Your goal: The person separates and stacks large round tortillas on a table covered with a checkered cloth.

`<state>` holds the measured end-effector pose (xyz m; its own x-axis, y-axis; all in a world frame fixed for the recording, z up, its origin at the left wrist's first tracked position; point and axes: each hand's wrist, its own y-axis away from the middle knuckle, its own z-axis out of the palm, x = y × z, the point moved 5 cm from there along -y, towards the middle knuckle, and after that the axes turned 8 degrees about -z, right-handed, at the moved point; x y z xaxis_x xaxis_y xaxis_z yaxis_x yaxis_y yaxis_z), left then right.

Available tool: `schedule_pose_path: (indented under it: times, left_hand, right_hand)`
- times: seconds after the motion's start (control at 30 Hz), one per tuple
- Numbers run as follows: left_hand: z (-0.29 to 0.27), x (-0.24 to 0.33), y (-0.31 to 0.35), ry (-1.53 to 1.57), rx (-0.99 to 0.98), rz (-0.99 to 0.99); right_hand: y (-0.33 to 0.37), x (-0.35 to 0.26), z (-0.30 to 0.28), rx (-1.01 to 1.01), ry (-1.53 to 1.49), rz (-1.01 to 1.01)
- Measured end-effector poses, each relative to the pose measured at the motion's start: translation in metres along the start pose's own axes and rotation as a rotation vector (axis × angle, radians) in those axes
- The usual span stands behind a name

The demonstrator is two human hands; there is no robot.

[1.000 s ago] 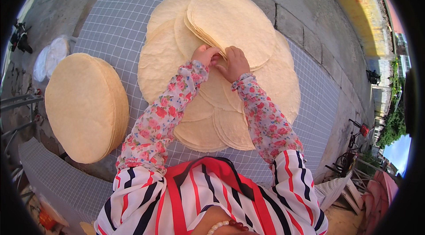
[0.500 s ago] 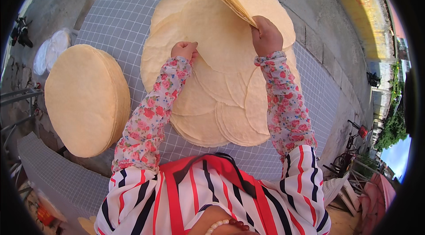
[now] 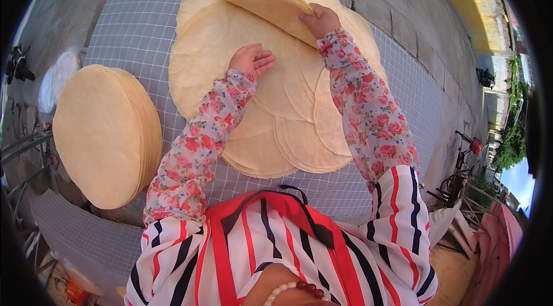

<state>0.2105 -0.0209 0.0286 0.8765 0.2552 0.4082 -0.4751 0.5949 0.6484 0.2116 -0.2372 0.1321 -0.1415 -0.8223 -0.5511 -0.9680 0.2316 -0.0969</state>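
Note:
Thin round pale-yellow sheets (image 3: 305,139), like flatbread or rice paper, lie overlapped in a fanned ring on the table in front of me. My right hand (image 3: 319,21) is closed on the right edge of a small stack of such sheets (image 3: 268,6), which stands tilted up above the far part of the ring. My left hand (image 3: 253,61) is open, fingers stretched out, palm partly turned up, just over the middle of the spread sheets. Whether it touches them I cannot tell. Both forearms wear floral sleeves.
A grey grid-patterned cover (image 3: 132,12) lies over the table. To my left stands a thick stack of round sheets (image 3: 98,133), with a plastic-wrapped bundle (image 3: 60,75) beyond it. A bicycle (image 3: 458,173) and a folded pink cloth (image 3: 498,242) are at the right.
My right hand has moved left and away from me, and its small stack has swung leftward over the ring. My left hand has gone from a pinch at a sheet's edge to open fingers.

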Motion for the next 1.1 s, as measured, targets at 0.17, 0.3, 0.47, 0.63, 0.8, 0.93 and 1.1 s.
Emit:
schedule_pose_path:
  times: [0.17, 0.3, 0.47, 0.63, 0.8, 0.93, 1.1]
  left_hand:
    - [-0.009, -0.034, -0.008, 0.023, -0.056, -0.193]
    - [0.009, -0.023, 0.016, 0.166, -0.168, -0.207]
    - [0.013, -0.020, 0.027, 0.331, -0.430, -0.092]
    - [0.002, -0.029, 0.021, 0.241, -0.322, -0.175]
    - [-0.042, -0.040, -0.013, -0.437, -0.079, -0.075]
    - [-0.041, -0.073, 0.002, -0.392, -0.023, -0.079]
    - [-0.026, -0.152, 0.050, -0.028, -0.255, -0.104]
  right_hand:
    - [-0.024, -0.096, -0.154, 0.101, 0.314, -0.392]
    - [0.075, -0.141, -0.180, 0.066, 0.452, -0.787]
    - [0.202, -0.058, -0.140, -0.099, 0.421, -0.601]
    - [0.285, 0.087, -0.063, -0.309, 0.387, -0.245]
    - [0.265, 0.077, -0.063, -0.361, 0.459, -0.295]
    - [0.241, 0.053, -0.112, -0.251, 0.574, -0.311]
    - [0.282, 0.120, -0.121, -0.239, 0.869, 0.032]
